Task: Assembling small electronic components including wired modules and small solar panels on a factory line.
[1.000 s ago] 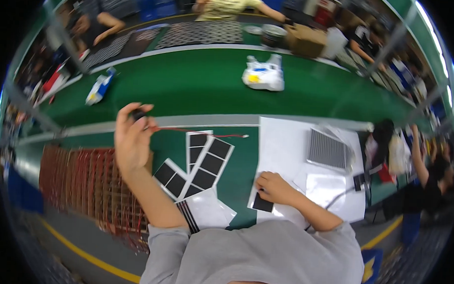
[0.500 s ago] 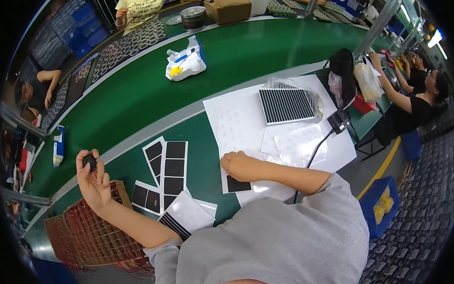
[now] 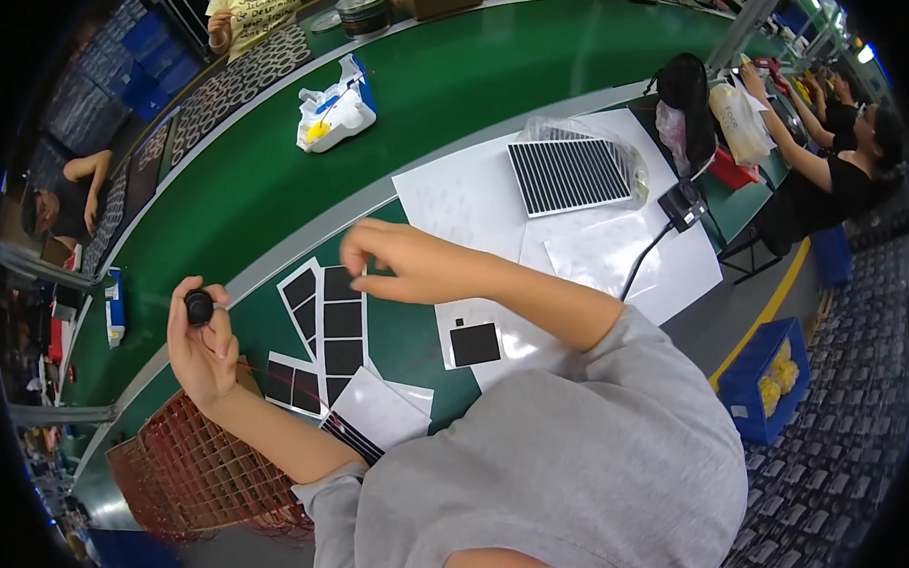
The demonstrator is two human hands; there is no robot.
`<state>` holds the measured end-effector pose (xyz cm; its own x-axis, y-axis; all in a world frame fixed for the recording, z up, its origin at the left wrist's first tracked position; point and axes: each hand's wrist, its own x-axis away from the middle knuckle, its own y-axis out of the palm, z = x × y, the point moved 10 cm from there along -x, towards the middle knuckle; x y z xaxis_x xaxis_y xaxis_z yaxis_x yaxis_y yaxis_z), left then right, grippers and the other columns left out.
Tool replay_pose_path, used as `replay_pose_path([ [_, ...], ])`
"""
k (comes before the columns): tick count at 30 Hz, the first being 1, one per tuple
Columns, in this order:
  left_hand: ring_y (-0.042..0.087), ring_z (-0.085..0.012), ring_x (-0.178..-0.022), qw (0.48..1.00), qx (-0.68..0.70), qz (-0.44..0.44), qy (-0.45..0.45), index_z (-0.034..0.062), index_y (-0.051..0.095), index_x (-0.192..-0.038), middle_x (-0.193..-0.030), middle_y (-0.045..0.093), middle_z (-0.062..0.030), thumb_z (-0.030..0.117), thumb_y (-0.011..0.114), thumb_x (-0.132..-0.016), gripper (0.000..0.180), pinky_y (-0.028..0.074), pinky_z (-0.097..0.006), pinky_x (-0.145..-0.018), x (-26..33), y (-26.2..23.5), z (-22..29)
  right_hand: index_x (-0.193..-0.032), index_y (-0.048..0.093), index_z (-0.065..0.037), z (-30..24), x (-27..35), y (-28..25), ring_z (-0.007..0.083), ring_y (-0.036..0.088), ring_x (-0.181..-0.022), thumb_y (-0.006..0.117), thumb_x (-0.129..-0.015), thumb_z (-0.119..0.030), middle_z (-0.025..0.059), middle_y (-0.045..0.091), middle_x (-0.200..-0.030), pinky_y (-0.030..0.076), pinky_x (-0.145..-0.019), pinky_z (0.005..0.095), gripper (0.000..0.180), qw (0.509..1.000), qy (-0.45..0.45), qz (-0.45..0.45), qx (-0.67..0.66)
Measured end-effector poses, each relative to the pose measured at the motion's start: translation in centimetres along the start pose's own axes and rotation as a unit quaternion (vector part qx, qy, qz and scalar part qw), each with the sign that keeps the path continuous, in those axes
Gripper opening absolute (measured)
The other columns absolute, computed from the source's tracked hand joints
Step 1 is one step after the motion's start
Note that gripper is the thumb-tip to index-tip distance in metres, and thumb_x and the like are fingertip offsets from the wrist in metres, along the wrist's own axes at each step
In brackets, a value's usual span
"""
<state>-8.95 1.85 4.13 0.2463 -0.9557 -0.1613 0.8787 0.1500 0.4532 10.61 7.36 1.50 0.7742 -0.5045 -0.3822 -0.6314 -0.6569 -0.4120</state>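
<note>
In my left hand [image 3: 200, 350] is a small round black part [image 3: 198, 306], gripped between the thumb and fingers. Thin red wires run near that hand's wrist. My right hand [image 3: 395, 262] is raised over the top of a white strip of black squares [image 3: 345, 322]; thumb and index finger are curled toward each other in a pinch, and anything between them is too small to make out. Beside this strip lie two shorter strips [image 3: 299, 294] of black squares. A white backing sheet [image 3: 471, 335] to the right carries one large black square and a tiny one.
Below my left arm stands a rack [image 3: 183, 465] holding parts with red wires. A striped black-and-white sheet [image 3: 570, 176] rests on white paper [image 3: 437, 203], near a black cable connector [image 3: 683, 205]. A white-and-blue housing [image 3: 338, 112] sits on the green conveyor [image 3: 462, 79]. Other people work around it.
My right hand has lifted off the backing sheet and moved left and away, over the black-square strip. My left hand has turned and shifted slightly right, still holding the round part.
</note>
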Motion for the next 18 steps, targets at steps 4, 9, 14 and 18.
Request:
replay_pose_path([
  [4, 0.034, -0.0062, -0.035, 0.998, -0.006, -0.058, -0.015, -0.0046, 0.036, -0.104, -0.082, 0.046, -0.0220, 0.022, 0.032, -0.091, 0.030, 0.025, -0.014, -0.025, 0.6, 1.8, -1.0, -0.079, 0.048, -0.005, -6.2, -2.6, -0.5, 0.0180, 0.048, -0.086, 0.058, -0.073, -0.006, 0.0058, 0.048, -0.089, 0.043, -0.072, 0.0294, 0.012, 0.981, -0.118, 0.081, -0.135],
  [9, 0.034, -0.0082, -0.031, 0.992, 0.025, -0.119, -0.037, -0.0050, 0.033, -0.103, -0.081, 0.047, -0.0242, 0.023, 0.035, -0.090, 0.030, 0.023, -0.015, -0.024, 0.5, 4.6, -2.9, -0.075, 0.051, -0.006, -5.1, -2.3, -0.2, 0.0183, 0.048, -0.089, 0.062, -0.070, -0.008, 0.0069, 0.046, -0.099, 0.040, -0.076, 0.0274, 0.013, 0.969, -0.107, 0.109, -0.195],
  [14, 0.041, -0.0104, -0.034, 0.996, -0.065, -0.053, -0.019, -0.0035, 0.037, -0.103, -0.077, 0.052, -0.0170, 0.028, 0.040, -0.087, 0.036, 0.029, -0.017, -0.031, 0.0, 5.2, -3.8, -0.074, 0.054, -0.006, -4.5, -3.0, -0.6, 0.0184, 0.047, -0.092, 0.063, -0.070, -0.009, 0.0083, 0.046, -0.102, 0.039, -0.079, 0.0293, 0.011, 0.962, -0.094, 0.098, -0.237],
  [18, 0.047, -0.0116, -0.039, 0.995, -0.080, -0.049, -0.046, -0.0021, 0.040, -0.106, -0.079, 0.053, -0.0152, 0.031, 0.041, -0.087, 0.039, 0.036, -0.016, -0.033, -0.4, 6.5, -5.3, -0.074, 0.054, -0.006, -3.6, -3.5, -1.1, 0.0186, 0.046, -0.099, 0.064, -0.071, -0.010, 0.0101, 0.049, -0.105, 0.038, -0.083, 0.0300, 0.011, 0.965, -0.083, 0.112, -0.223],
])
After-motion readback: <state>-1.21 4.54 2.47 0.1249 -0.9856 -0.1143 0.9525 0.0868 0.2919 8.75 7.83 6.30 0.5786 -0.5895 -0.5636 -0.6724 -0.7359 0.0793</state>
